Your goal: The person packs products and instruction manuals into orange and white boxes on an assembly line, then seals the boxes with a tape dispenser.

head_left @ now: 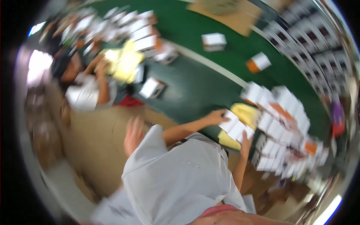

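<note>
Two bare hands press a short row of white boxes (237, 127) between them, right at the near edge of the big heap of white and orange boxes (285, 123). The left hand (217, 117) lies over the end of the row farther from the heap, fingers curled onto it. The right hand (245, 144) pushes against the other end from below, thumb and fingers spread on the cardboard. The blur hides the fingertips, so how firmly either hand bites cannot be told, but the row sits caught between the two palms. Under it, touching the heap's side, lies a yellow sheet (245, 111).

Both arms come out of a grey shirt (180, 176), on the side of the row away from the heap. A bare foot (133, 135) rests beyond the shirt on brown cardboard (93, 131), well apart from the heap.

Several loose boxes lie on the green floor (195, 82) away from the heap: one white box (213, 41), one white and orange box (258, 62) nearer the heap, and a tilted box (152, 88). Farthest from the heap, another person (82, 88) bends over yellow material (123, 63) beside a second spread of white boxes (123, 26).
</note>
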A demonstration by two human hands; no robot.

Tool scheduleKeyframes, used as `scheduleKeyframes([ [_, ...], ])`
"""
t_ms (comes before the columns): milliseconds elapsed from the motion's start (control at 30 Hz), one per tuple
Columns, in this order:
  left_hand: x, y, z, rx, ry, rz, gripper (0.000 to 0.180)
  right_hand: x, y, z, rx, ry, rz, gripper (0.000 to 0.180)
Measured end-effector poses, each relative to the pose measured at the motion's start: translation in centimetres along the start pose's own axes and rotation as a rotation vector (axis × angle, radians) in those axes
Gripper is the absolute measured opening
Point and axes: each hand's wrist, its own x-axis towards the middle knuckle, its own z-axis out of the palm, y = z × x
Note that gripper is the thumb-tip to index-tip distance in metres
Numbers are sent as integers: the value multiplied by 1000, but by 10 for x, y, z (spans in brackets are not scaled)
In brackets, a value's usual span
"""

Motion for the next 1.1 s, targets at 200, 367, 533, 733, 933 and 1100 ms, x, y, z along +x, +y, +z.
scheduleKeyframes([
  [200, -1, 25, -19, -81, -99, -154, 78, 23, 10, -10, -15, -99, 184, 78],
  [367, 3, 15, -18, -84, 26, -149, 81, 26, -2, -4, -132, -90, 218, 77],
  [533, 7, 11, -15, -115, 71, -152, 80, 36, 11, -5, -114, -57, 199, 82],
  [733, 1, 23, -6, 13, 159, -186, 74, 40, 21, -14, -171, -75, 174, 85],
  [933, -12, 75, 23, 948, 441, -56, 85, 7, -19, 3, -888, 241, -642, 77],
  [1100, 9, 49, 41, 1213, -17, 94, 80, 2, -27, 20, -1021, -125, -787, 81],
])
